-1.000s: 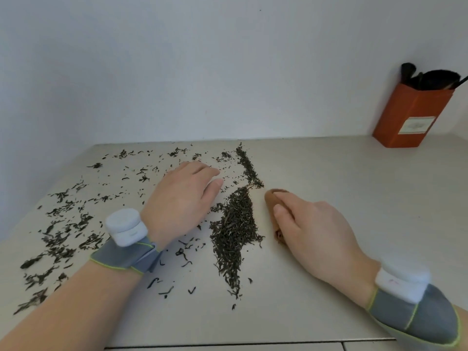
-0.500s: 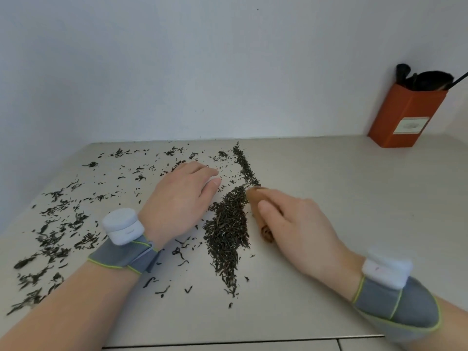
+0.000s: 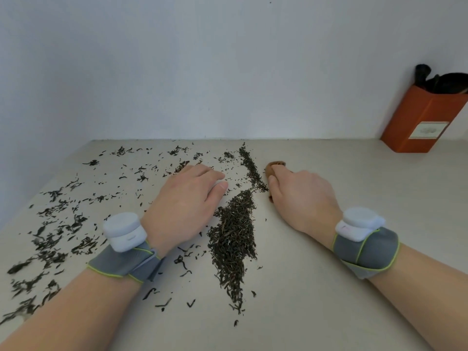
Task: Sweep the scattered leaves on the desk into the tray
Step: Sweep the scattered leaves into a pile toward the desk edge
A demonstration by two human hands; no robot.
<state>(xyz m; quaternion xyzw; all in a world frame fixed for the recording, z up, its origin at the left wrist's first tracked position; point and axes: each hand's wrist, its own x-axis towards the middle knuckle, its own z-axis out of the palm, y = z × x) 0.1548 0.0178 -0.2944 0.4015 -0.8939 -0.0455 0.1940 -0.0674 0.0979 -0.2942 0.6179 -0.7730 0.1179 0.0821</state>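
Gripping brown tool (image 3: 275,164) in right hand (image 3: 301,196), left hand (image 3: 184,203) pinching white piece (image 3: 218,184), leaf ridge (image 3: 233,236) between, orange box (image 3: 417,122) far right

Head cam, down at desk (image 3: 329,287).

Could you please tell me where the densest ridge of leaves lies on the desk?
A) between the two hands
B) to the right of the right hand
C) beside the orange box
A: the dense ridge of leaves lies between the left hand and the right hand, which grips a brown wooden piece.
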